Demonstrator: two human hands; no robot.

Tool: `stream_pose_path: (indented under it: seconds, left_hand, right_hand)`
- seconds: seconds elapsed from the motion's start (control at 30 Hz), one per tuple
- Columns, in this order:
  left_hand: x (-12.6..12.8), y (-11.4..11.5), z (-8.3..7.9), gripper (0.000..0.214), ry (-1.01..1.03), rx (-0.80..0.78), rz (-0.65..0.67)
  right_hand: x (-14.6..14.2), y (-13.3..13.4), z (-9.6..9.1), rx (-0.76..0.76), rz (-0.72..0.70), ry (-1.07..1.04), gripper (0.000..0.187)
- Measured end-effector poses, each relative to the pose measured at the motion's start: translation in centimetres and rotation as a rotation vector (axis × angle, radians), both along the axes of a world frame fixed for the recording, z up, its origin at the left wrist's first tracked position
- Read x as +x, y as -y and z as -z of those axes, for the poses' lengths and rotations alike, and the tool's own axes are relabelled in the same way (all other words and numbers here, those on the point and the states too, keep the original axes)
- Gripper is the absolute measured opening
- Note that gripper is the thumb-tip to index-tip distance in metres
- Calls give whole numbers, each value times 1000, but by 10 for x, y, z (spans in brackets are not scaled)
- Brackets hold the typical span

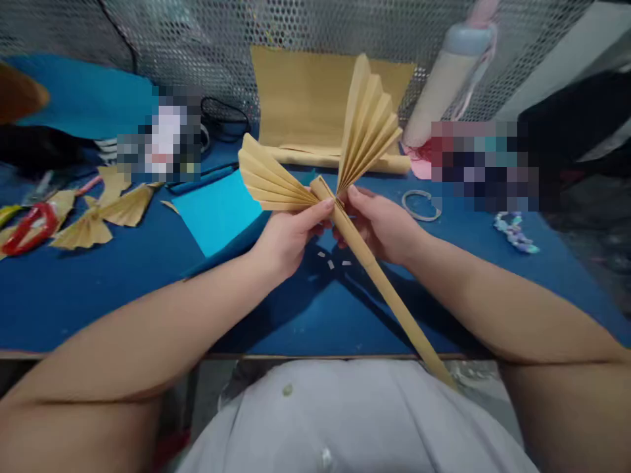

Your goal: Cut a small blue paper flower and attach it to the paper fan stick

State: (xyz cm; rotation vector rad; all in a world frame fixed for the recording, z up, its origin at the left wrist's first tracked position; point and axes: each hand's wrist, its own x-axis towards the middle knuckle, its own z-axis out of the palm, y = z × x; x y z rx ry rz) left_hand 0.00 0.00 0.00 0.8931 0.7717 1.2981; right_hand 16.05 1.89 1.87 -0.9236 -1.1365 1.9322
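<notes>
A long tan paper tube (389,292) slants from my lap up to my two hands above the blue table. Pleated paper fans spread from near its upper end, a left fan (271,174) and a taller right fan (369,125). My left hand (290,240) is closed on the tube, its thumb pressed near the tip at the base of the left fan. My right hand (377,220) pinches the right fan's base beside the tube; its lower fingers are partly behind the tube. Small white scraps (331,264) lie on the table below.
Bright blue paper (217,210) lies left of my hands. Further left are red-handled scissors (32,230) and folded tan paper pieces (86,226). Behind stands a tan paper roll (305,98) against mesh. A bottle (438,79), clear ring (420,205) and beaded string (515,231) are right.
</notes>
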Motion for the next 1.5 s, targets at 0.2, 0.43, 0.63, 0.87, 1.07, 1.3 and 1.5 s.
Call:
stream_pose_path:
  seconds: [0.2, 0.43, 0.63, 0.87, 1.07, 1.3, 1.5]
  left_hand:
    - [-1, 3, -10, 31, 22, 45, 116]
    - [-1, 5, -11, 21, 61, 135, 168]
    - [-3, 1, -10, 26, 68, 163, 18]
    - [-5, -1, -5, 25, -119, 232, -60]
    - [-7, 1, -10, 14, -190, 353, -89]
    - [-8, 0, -6, 17, -117, 401, 18]
    - [-10, 2, -12, 21, -22, 339, 6]
  right_hand:
    - [2, 11, -12, -155, -213, -110, 41]
    - [7, 6, -12, -152, -270, -215, 49]
    - [7, 7, -9, -141, -281, -186, 44]
    - [7, 8, -10, -120, -264, -174, 41]
    - [5, 10, -9, -111, -248, -187, 43]
    - [5, 11, -17, -168, -253, -181, 46]
    - [5, 7, -13, -177, -238, -220, 43]
